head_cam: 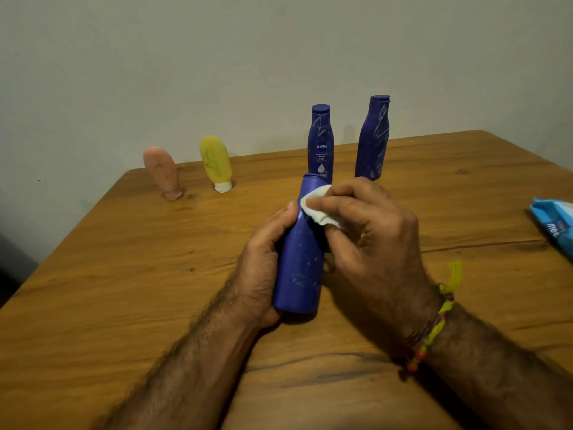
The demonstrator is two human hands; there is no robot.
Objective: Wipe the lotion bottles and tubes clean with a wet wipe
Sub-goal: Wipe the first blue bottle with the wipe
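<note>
My left hand grips a blue lotion bottle tilted over the middle of the wooden table, cap end pointing away from me. Against the bottle's upper part my right hand pinches a folded white wet wipe. Pale smears speck the bottle's lower body. Behind it stand two more blue bottles, one with a white label and one with its back to me, both streaked. Left of them a yellow tube and a pink tube stand on their caps.
A blue pack of wet wipes lies at the table's right edge, partly out of view. The wooden table ends close to a plain wall behind the bottles. A dark object sits off the table's left side.
</note>
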